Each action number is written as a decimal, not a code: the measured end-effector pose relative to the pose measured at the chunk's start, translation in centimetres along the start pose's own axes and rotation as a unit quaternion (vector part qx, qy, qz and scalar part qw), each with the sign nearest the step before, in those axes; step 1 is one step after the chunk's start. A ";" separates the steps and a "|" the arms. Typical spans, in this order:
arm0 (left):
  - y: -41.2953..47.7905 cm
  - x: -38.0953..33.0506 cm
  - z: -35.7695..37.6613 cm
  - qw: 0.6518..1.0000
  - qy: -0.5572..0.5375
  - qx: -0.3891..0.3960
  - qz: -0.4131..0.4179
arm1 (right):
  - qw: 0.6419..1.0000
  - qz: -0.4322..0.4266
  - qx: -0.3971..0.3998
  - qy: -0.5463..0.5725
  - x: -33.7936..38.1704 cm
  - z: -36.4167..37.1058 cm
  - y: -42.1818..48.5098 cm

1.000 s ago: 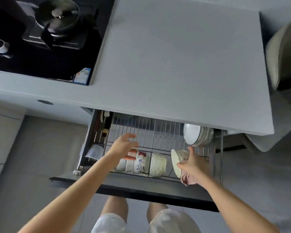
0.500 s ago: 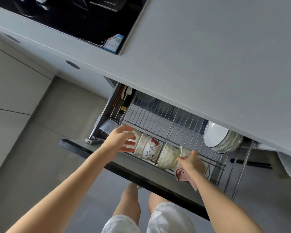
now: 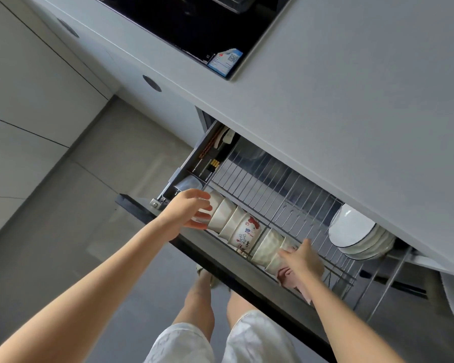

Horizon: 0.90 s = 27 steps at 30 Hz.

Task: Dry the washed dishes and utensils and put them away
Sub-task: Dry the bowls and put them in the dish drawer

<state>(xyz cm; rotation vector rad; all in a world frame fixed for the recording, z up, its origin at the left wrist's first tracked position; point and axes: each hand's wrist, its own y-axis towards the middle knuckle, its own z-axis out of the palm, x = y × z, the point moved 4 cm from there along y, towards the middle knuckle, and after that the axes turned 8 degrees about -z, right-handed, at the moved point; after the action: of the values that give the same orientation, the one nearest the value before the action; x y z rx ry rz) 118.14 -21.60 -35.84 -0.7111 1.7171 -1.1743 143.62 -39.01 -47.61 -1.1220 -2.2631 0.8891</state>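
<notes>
A row of bowls lies on its side in the pulled-out wire rack drawer: white bowls at the left, a cartoon-printed bowl in the middle, pale bowls at the right. My left hand rests with relaxed fingers against the leftmost bowl. At the row's right end, my right hand presses on the last pale bowl and holds a pink cloth under its palm. White plates with a dark rim stand stacked further right in the rack.
A grey countertop overhangs the drawer, with a black hob set into it at the top. A cutlery compartment with utensils runs along the drawer's left side. The drawer's dark front panel juts out above my legs.
My right hand has carried the pale bowl left and set it against the row's right end. The left hand has slid to the row's left end. The view has tilted.
</notes>
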 end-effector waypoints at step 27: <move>-11.4 4.1 -54.5 0.897 -0.326 -0.230 0.190 | 0.701 -0.700 0.089 0.101 66.1 -2.5 -35.3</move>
<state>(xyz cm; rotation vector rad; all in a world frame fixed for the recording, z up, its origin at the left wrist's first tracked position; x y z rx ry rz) 66.66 -7.51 -19.40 -0.8738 1.4510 -0.1959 89.62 -0.16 -12.94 0.6690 -1.9543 0.2357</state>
